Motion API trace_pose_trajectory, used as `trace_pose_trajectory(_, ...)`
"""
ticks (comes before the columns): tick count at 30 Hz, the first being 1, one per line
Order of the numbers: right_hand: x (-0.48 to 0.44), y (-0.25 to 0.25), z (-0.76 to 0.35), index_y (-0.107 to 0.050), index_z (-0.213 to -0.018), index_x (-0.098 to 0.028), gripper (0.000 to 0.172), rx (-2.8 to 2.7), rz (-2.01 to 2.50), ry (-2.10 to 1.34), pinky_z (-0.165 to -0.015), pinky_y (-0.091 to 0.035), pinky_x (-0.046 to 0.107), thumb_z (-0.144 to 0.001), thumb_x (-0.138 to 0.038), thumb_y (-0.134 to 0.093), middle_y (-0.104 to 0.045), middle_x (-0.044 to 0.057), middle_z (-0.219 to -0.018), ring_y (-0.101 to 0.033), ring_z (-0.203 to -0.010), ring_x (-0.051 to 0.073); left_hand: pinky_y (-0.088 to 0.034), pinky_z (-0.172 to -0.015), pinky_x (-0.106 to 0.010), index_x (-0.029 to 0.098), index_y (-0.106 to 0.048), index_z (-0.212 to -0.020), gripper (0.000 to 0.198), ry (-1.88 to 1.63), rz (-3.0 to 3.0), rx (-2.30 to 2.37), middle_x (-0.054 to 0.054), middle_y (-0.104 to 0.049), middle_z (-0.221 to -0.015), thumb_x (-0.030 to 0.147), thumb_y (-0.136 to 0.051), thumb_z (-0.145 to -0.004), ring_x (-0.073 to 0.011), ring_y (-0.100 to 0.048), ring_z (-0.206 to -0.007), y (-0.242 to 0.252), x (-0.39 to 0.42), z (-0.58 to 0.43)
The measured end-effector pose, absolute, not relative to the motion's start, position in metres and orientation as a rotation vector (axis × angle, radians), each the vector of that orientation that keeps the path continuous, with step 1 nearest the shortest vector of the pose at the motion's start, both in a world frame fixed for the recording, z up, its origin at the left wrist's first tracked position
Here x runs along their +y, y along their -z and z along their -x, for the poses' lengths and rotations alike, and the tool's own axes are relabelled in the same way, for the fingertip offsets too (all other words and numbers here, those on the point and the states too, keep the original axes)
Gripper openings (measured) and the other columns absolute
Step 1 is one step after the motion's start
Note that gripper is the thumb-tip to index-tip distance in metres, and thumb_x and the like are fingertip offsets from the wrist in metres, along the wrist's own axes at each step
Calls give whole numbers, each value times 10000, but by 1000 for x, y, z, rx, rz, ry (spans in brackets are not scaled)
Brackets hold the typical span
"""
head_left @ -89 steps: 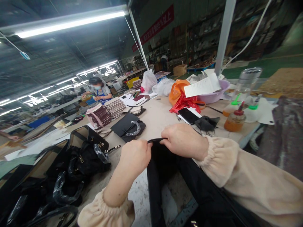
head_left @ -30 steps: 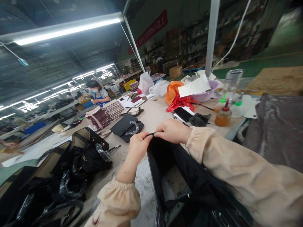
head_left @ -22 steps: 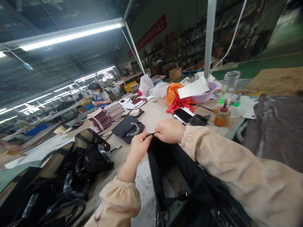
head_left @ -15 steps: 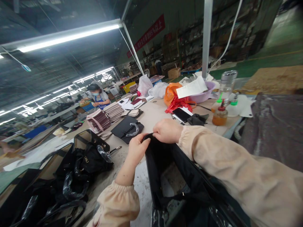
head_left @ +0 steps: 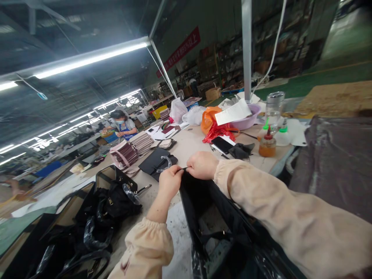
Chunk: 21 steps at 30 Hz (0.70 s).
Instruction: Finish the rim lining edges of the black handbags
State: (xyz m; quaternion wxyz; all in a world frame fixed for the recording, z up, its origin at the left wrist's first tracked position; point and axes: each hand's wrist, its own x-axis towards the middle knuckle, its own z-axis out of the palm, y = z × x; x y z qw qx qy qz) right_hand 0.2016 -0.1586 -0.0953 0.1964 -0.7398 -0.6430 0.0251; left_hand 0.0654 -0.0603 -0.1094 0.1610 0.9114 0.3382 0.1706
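Observation:
A black bag (head_left: 228, 207) stretches from the far rim toward me at lower centre, its mouth gaping and part of its inside showing. My left hand (head_left: 171, 181) pinches the far end of its rim between thumb and fingers. Close beside it, my right hand (head_left: 202, 165) is closed on the same black edge, knuckles up. A short strip of the edge runs taut between the two hands. Just beyond the left hand lies a flat black bag piece (head_left: 151, 161) with a plastic-wrapped handle. The bag's near end is partly hidden by my right sleeve.
Several black handbags (head_left: 116, 199) crowd the table's left side. Stacked maroon-edged pieces (head_left: 124, 154) lie beyond. To the right are a phone (head_left: 222, 145), a bottle of amber liquid (head_left: 267, 145), a purple basin (head_left: 247, 121) and a metal post (head_left: 247, 50). A co-worker (head_left: 124, 126) is at the far left.
Both hands keep hold of the bag's rim. They have drawn slightly apart, pulling the edge between them straighter. The camera view has shifted a little.

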Motion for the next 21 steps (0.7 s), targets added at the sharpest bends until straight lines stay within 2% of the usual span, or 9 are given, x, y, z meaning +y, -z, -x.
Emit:
trace_pose_trajectory(3, -162, 97, -208, -721, -894, -204, 321, -1759, 2026, -190, -790, -422, 286, -818, -378, -462, -698, 79, -943, -602, -935, 223, -395, -670, -254, 186, -670, -834, 240, -488, -2600, 980, -32, -672, -775, 313, -470, -800, -169, -585, -766, 110, -64, -65)
trace_pose_trajectory(5, -167, 99, -213, -702, -983, -211, 341, -1741, 1956, -306, -798, -430, 249, -816, -421, -492, -697, 57, -979, -608, -934, 194, -392, -664, -249, 185, -669, -831, 238, -491, -2601, 978, -27, -666, -757, 314, -472, -800, -164, -580, -756, 108, -67, -64)
trace_pose_trajectory(8, -179, 108, -220, -553, -1235, -187, 499, -1665, 1800, -484, -816, -448, 222, -847, -486, -456, -632, 64, -1154, -592, -1006, 167, -384, -651, -244, 182, -667, -837, 240, -500, -2587, 984, -23, -657, -739, 314, -470, -802, -157, -572, -737, 107, -70, -62)
trace_pose_trajectory(10, -190, 119, -226, -467, -1306, -178, 544, -1378, 1582, -715, -817, -466, 237, -866, -497, -428, -570, 82, -1241, -580, -1035, 164, -373, -639, -245, 178, -663, -823, 235, -508, -2571, 987, -21, -647, -717, 312, -472, -798, -154, -562, -713, 107, -70, -61)
trace_pose_trajectory(12, -203, 135, -232, -487, -1274, -170, 532, -993, 1341, -919, -820, -476, 254, -855, -496, -463, -559, 104, -1244, -590, -1009, 167, -361, -628, -247, 173, -657, -792, 222, -517, -2550, 983, -16, -629, -682, 306, -479, -789, -152, -548, -685, 108, -70, -62)
trace_pose_trajectory(16, -228, 181, -250, -588, -1108, -135, 469, -755, 1355, -992, -778, -496, 269, -833, -504, -500, -603, 154, -1145, -620, -901, 170, -364, -612, -250, 159, -653, -751, 201, -511, -2480, 936, -13, -611, -639, 292, -503, -766, -149, -534, -643, 109, -66, -62)
trace_pose_trajectory(21, -254, 235, -269, -629, -995, -148, 453, -623, 1403, -1062, -740, -500, 266, -733, -517, -624, -639, 138, -1054, -618, -840, 162, -431, -656, -269, 143, -677, -875, 288, -433, -2359, 774, -37, -663, -727, 358, -519, -768, -177, -585, -709, 106, -66, -57)
